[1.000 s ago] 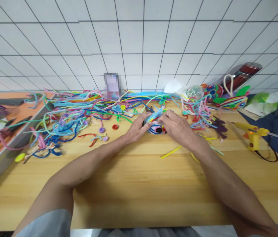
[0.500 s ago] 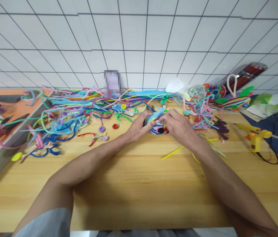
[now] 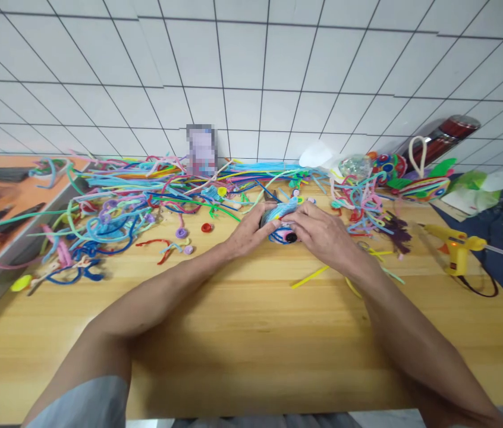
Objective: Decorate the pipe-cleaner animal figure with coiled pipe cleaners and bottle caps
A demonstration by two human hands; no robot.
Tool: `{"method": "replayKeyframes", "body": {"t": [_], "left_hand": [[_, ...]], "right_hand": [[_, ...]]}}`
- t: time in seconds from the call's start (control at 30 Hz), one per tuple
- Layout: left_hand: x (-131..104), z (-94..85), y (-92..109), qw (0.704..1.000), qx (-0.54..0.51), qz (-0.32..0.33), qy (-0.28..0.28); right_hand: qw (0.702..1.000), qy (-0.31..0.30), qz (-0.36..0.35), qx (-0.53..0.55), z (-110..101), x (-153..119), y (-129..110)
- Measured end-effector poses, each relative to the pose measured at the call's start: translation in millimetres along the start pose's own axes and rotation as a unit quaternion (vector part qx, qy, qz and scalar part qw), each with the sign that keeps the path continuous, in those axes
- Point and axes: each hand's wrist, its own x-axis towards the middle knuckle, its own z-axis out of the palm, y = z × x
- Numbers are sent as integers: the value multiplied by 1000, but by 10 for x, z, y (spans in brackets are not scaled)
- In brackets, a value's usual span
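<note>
Between my hands is a small craft piece [image 3: 283,235] wound with blue pipe cleaners, with a light-blue bundle on top and a round black spot on a pink patch at its front. My left hand [image 3: 254,229] is closed around its left side, thumb along the top. My right hand [image 3: 323,229] presses bent fingers against its right side, and the fingertips are partly hidden. Behind the piece the dark tips of a tool [image 3: 270,195] show. Yellow pipe cleaner strips [image 3: 309,277] lie near my right wrist.
Tangled pipe cleaners [image 3: 113,220] cover the table's left and back. A red cap [image 3: 207,227] lies left of my hands. On the right are a yellow glue gun [image 3: 459,249], a colourful fish-like craft [image 3: 425,187] and a dark red flask [image 3: 445,139]. A phone-like rectangle [image 3: 201,148] leans on the tiled wall.
My right hand's fingers have come down lower and closer against the craft piece. My left hand keeps its hold. The whole view has shifted slightly.
</note>
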Motion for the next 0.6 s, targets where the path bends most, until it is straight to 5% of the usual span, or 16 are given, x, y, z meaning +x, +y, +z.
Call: {"method": "replayKeyframes", "body": {"t": [0.6], "left_hand": [[-29, 36, -85, 999, 21, 35, -5]], "right_hand": [[1000, 17, 11, 17, 104, -19, -3]]}}
